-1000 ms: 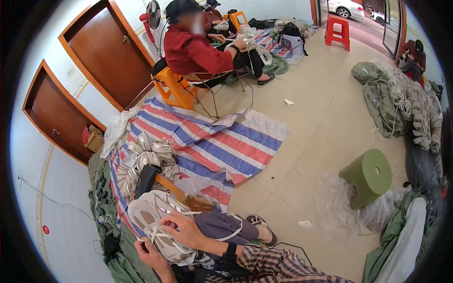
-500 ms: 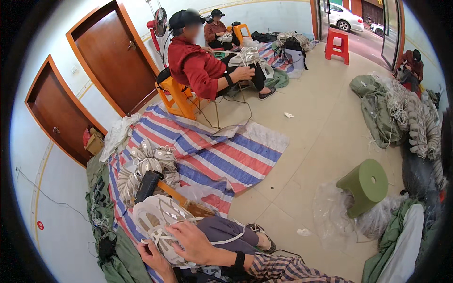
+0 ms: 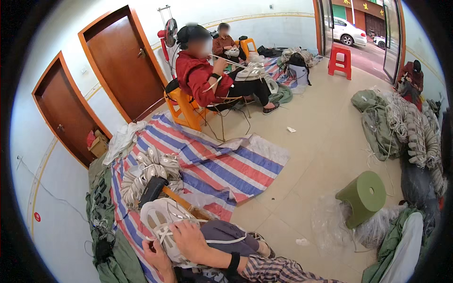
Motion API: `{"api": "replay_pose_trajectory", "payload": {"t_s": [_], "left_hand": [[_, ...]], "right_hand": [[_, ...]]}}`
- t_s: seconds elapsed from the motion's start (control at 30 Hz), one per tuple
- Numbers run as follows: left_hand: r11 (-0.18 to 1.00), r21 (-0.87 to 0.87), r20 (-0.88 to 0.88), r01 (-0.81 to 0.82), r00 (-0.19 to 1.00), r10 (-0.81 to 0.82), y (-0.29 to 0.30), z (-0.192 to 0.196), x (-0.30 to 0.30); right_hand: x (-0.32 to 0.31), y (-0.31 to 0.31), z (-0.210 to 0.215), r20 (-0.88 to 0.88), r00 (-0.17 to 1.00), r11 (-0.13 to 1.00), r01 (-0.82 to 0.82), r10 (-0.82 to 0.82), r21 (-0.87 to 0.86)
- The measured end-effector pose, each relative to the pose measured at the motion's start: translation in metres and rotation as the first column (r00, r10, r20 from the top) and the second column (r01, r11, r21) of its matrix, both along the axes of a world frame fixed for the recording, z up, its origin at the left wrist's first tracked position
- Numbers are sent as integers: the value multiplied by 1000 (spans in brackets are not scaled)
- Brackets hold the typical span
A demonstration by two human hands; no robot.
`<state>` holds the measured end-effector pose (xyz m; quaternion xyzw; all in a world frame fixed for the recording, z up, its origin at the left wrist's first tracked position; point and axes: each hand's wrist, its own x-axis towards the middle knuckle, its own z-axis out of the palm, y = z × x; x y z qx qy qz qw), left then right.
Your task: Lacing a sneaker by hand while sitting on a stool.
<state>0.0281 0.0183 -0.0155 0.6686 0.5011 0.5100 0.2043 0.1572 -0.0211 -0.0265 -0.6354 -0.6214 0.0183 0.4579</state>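
A beige and white sneaker (image 3: 157, 213) rests by my lap with its toe pointing away, its front laced crosswise with a flat white shoelace (image 3: 225, 242). My right hand (image 3: 189, 241) lies over the lacing, fingers bent and pinched at the lace. A long loop of lace runs from there across my dark trouser leg. At the shoe's left side, my left hand (image 3: 158, 257) has thumb and forefinger pinched together on the lace near the eyelets. My hands partly cover the shoe's rear.
Several similar shoes (image 3: 151, 167) are heaped on a striped tarp (image 3: 222, 160), beside a black-padded wooden stand (image 3: 153, 188). A green stool (image 3: 365, 198) and plastic bags stand to the right. A co-worker in red (image 3: 203, 78) laces a shoe ahead; others sit farther off.
My view has shifted slightly. My right fingers have drawn together at the lace, and both hands stay at the shoe. The co-worker in red has raised a hand, pulling a lace up.
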Motion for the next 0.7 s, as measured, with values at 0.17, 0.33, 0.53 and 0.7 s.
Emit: {"api": "replay_pose_trajectory", "payload": {"t_s": [0.17, 0.33, 0.53, 0.7], "left_hand": [[1000, -15, 76, 21, 997, -20, -2, 3, 0], [985, -141, 74, 104, 993, -95, 8, 7, -7], [989, -103, 70, 102, 993, -95, 13, 4, -12], [993, -63, 58, 102, 993, -99, 16, 2, -13]], "right_hand": [[3, 0, -6, -63, 998, 989, 20, -11, 145], [3, -3, -6, -70, 997, 996, -6, 12, 93], [5, -4, -5, -91, 995, 996, -35, 42, 81], [7, -5, -6, -83, 995, 994, -53, 61, 93]]}}
